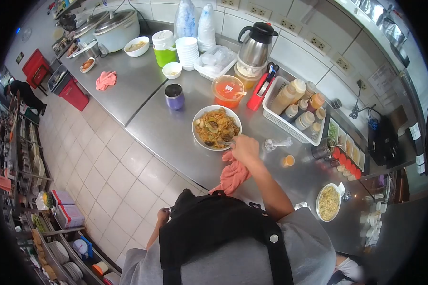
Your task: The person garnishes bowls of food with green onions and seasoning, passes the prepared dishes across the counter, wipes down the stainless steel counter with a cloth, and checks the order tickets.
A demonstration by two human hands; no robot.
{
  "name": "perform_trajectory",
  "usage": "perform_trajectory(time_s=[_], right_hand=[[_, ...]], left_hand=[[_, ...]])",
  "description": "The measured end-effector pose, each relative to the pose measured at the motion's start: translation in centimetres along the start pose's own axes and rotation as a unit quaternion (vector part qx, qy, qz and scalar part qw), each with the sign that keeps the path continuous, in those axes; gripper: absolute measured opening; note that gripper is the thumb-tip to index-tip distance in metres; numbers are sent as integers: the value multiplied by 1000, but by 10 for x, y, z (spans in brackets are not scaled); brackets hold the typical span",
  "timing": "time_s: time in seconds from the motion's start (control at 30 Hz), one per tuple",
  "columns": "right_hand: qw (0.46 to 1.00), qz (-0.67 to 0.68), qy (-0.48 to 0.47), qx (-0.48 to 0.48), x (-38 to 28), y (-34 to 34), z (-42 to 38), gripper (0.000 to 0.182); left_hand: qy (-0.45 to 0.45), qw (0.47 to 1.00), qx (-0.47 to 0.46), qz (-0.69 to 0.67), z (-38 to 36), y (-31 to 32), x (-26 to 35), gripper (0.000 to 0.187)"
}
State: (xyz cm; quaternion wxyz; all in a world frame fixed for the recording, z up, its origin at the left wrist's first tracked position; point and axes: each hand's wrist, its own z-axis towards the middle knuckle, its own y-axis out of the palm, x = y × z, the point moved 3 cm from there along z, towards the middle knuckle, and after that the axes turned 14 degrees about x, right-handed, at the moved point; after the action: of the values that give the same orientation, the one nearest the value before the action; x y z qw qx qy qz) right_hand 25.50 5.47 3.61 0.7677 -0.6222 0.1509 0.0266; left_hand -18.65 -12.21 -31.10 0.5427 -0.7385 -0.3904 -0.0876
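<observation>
A white bowl (195, 136) full of noodles and vegetables (216, 126) stands on the steel counter. At its lower right rim my right hand (246, 150) is closed on a metal utensil (227, 142), whose end rests in the noodles. Just under that hand a pink cloth (234, 176) lies over the counter's front edge. My left hand (163, 216) hangs low beside the black apron, over the floor, its fingers curled; what it holds, if anything, is too small to tell.
Behind the bowl are a red-orange tub (228, 91), a purple cup (174, 97) and a steel jug (257, 45). A basket of bottles (297, 107) stands right, with a noodle plate (328, 203) nearer. A person (26, 95) is far left.
</observation>
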Motion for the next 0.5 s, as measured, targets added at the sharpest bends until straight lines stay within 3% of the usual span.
perform_trajectory(time_s=[0.13, 0.27, 0.33, 0.43, 0.5], right_hand=[[999, 30, -27, 26, -1, -9, -6, 19], [998, 23, -37, 48, -5, -44, -2, 18], [997, 22, -46, 62, -7, -55, 3, 18], [994, 41, -42, 93, -5, -63, 14, 19], [995, 20, -31, 97, -4, -64, 25, 24]], left_hand=[[-36, 999, -30, -13, -11, -1, -8, 27], [-14, 1000, -21, 19, -9, 3, -18, 27], [-59, 998, -1, -5, -9, 4, -22, 27], [-55, 998, -10, 16, -15, -8, 2, 27], [-40, 999, -1, -3, -7, 4, -13, 27]])
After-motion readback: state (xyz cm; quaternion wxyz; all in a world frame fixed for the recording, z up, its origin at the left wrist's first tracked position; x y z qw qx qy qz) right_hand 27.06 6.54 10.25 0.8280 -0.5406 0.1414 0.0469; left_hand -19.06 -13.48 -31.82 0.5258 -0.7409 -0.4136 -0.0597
